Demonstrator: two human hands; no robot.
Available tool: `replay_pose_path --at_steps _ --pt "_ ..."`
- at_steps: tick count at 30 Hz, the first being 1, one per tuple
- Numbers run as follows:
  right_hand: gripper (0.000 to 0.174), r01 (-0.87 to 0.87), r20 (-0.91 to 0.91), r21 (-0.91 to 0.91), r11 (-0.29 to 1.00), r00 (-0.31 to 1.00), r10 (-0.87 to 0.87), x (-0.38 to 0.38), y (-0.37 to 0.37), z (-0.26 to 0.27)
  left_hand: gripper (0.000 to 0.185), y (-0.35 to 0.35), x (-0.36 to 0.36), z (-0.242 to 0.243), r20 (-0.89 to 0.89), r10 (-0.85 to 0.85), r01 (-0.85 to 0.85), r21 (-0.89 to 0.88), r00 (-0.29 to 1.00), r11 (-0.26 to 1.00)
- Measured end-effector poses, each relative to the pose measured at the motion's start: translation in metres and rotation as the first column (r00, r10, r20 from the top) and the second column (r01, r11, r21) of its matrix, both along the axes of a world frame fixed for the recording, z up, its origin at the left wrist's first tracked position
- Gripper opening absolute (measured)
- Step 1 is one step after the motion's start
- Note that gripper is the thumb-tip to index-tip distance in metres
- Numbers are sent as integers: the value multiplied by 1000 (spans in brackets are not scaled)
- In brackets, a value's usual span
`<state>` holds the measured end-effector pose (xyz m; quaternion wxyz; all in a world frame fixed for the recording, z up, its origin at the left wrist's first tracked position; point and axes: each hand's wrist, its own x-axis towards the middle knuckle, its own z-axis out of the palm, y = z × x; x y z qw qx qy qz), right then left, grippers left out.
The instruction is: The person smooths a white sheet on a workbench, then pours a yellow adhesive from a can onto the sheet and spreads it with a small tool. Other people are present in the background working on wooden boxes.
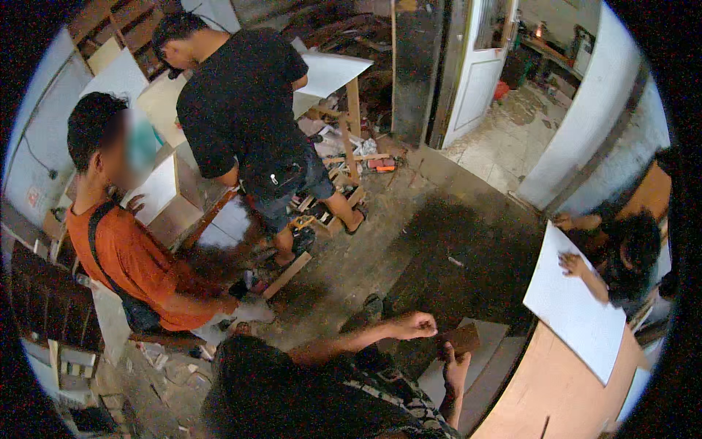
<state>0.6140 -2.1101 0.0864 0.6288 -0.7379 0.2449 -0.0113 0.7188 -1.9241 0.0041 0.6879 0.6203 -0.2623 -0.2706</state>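
My left hand (417,325) is raised in front of me, fingers curled; whether something small is between them cannot be told. Just to its right, my right hand (457,359) grips a flat brown rectangular piece (463,338), thumb on its near edge. A pale flat panel (488,343) lies beneath that piece, partly hidden by my forearm and patterned clothing. The brown piece's material is too blurred to name.
At left, a person in orange (126,263) and a person in black (241,99) stand by a pale box (181,203). Wood offcuts (288,274) litter the floor. At right, another person's hand (573,264) rests on a white panel (576,307) above a wooden board (543,384).
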Motion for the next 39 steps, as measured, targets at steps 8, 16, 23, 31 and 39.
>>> replay_pose_path --at_steps 8,16,23,31,39 --pt "33 -323 127 10 946 939 320 167 -6 -12 33 -4 155 16 420 144 -207 107 896 973" --pt "29 -711 122 107 695 703 701 314 -11 -92 36 58 231 -12 127 236 -265 306 963 914" --pt "40 -947 145 -84 309 296 944 517 13 -99 43 64 340 -7 285 496 -570 324 820 755" --pt "14 -842 235 297 450 522 820 666 -6 18 35 14 498 13 371 542 -648 291 754 703" --pt "19 -655 229 432 620 744 627 757 -18 -41 39 41 552 27 9 643 -577 454 765 680"
